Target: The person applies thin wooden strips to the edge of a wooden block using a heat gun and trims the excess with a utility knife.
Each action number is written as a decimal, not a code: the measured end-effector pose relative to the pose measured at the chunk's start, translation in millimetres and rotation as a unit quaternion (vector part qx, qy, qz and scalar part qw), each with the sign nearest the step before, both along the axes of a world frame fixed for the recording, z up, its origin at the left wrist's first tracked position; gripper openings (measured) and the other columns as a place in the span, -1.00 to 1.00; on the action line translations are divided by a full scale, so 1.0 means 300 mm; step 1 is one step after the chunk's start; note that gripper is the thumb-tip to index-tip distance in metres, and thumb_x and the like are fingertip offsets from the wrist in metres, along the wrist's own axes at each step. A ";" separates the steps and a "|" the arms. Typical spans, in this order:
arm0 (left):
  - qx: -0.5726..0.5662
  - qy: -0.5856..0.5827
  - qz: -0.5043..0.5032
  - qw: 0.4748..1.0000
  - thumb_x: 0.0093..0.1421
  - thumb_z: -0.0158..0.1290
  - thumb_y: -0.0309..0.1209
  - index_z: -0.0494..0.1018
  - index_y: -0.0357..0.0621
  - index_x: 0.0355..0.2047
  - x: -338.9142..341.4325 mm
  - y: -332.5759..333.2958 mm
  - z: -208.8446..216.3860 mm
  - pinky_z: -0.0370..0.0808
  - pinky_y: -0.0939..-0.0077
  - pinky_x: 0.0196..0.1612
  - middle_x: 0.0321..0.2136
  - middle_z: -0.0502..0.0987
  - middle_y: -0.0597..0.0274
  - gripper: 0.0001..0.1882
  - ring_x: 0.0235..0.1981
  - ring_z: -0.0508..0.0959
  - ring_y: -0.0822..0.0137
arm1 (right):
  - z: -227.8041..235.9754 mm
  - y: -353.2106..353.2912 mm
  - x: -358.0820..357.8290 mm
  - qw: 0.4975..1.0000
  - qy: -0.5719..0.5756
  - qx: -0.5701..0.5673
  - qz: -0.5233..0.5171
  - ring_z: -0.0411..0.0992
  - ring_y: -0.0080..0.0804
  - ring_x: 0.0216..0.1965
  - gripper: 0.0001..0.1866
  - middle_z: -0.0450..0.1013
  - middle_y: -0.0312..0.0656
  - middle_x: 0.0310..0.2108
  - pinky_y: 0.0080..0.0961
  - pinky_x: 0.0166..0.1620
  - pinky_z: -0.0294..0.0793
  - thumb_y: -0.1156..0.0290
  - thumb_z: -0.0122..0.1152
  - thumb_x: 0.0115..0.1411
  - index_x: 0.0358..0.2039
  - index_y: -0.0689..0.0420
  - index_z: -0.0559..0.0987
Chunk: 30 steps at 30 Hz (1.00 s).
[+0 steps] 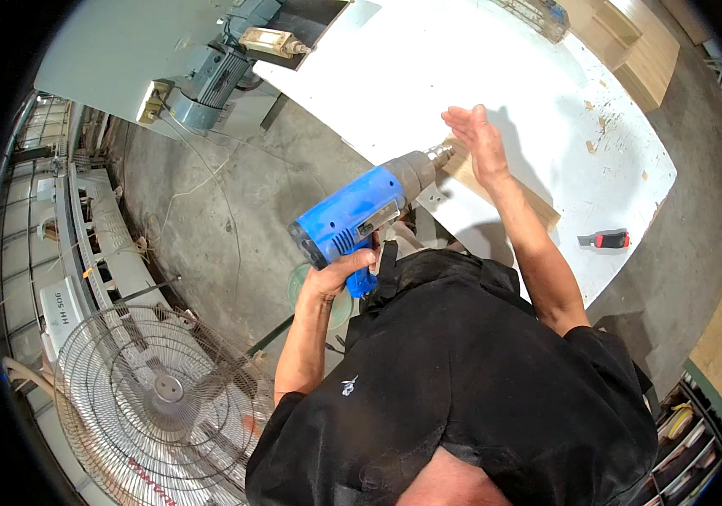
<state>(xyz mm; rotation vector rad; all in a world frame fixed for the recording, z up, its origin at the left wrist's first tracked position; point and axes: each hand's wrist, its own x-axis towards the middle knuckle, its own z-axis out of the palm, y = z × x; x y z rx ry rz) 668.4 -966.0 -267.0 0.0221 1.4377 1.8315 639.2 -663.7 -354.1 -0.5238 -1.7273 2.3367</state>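
Note:
A blue heat gun (351, 212) is in my left hand (342, 271), which wraps round its grip. Its grey body ends in a metal nozzle that points up and to the right. Close by the nozzle tip, my right hand (480, 148) is raised with its fingers stretched out and holds nothing. Beneath that hand and forearm, a light wooden board (539, 207) lies on the white tabletop (403, 76); the forearm hides part of it. A red and black utility knife (605, 240) rests on the tabletop to the right.
A large wire-caged fan (167, 388) stands at the lower left. An electric motor (217, 84) sits at the upper left, with cables trailing over the concrete floor (243, 219). A wooden box-like piece (643, 63) is at the table's far right corner.

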 end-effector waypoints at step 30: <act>-0.049 0.059 -0.006 0.997 -0.03 0.35 -0.23 0.43 -0.30 -0.07 -0.007 0.027 0.000 0.46 0.47 -0.37 -0.42 0.52 0.17 -0.42 -0.43 0.53 0.32 | -0.101 0.009 0.044 0.996 -0.035 0.080 -0.025 0.46 -0.25 -0.03 -0.30 0.49 0.01 -0.08 -0.37 0.06 0.42 -0.13 -0.15 0.35 -0.01 0.38 0.48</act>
